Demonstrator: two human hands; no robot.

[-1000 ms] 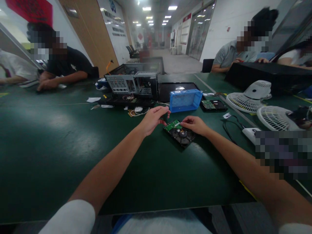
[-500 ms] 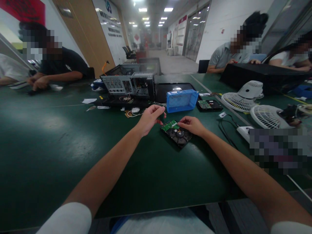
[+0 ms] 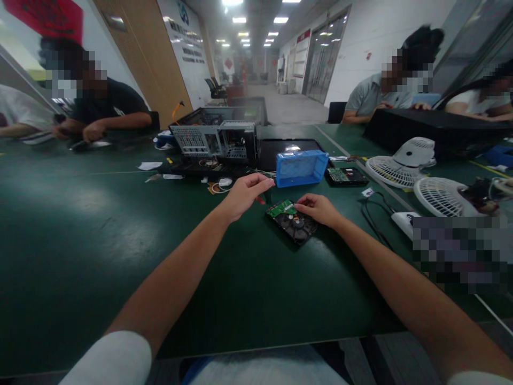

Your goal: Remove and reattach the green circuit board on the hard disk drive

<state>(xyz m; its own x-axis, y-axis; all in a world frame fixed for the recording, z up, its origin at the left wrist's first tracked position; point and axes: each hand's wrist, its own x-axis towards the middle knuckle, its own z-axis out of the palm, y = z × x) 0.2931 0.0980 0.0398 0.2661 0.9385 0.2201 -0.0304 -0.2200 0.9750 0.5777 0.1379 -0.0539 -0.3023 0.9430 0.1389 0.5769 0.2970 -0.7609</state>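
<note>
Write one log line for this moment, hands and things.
left hand: grips tool | right hand: touches board on drive | behind: bin

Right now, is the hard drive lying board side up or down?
Up: the drive lies flat on the table, its green board facing the camera.

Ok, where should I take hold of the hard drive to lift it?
Grip the hard drive by its two long side edges, at the dark near end, coming from above. It lies flat on the table, turned diagonally, with its green board face up at the far end, where the right hand rests. The near end looks free.
</note>
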